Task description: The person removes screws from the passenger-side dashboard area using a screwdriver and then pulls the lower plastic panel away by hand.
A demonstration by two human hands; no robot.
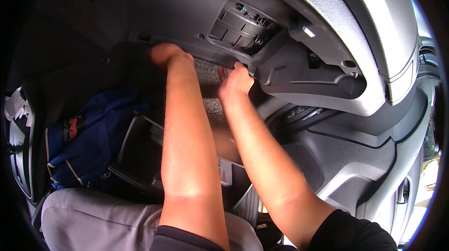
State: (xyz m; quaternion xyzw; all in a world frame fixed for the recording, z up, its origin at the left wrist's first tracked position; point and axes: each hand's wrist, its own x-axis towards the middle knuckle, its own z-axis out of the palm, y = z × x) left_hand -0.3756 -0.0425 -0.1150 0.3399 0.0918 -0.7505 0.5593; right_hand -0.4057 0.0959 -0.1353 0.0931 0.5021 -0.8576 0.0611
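My right hand is at the lower edge of a dark dashboard panel, its fingers curled up against that edge. My left hand reaches under the same edge further left, its fingers hidden in shadow. Above my right hand is a rectangular recess with black ribbed plastic and small green parts. Below both hands, a speckled grey mat or carpet shows between my forearms. To the right, a curved grey trim piece with a moulded inner side hangs from the dashboard.
A blue cloth bag lies at the left beside a dark open container. A grey fabric seat spans the lower edge. The grey door panel fills the right side, and white papers stick out at the far left.
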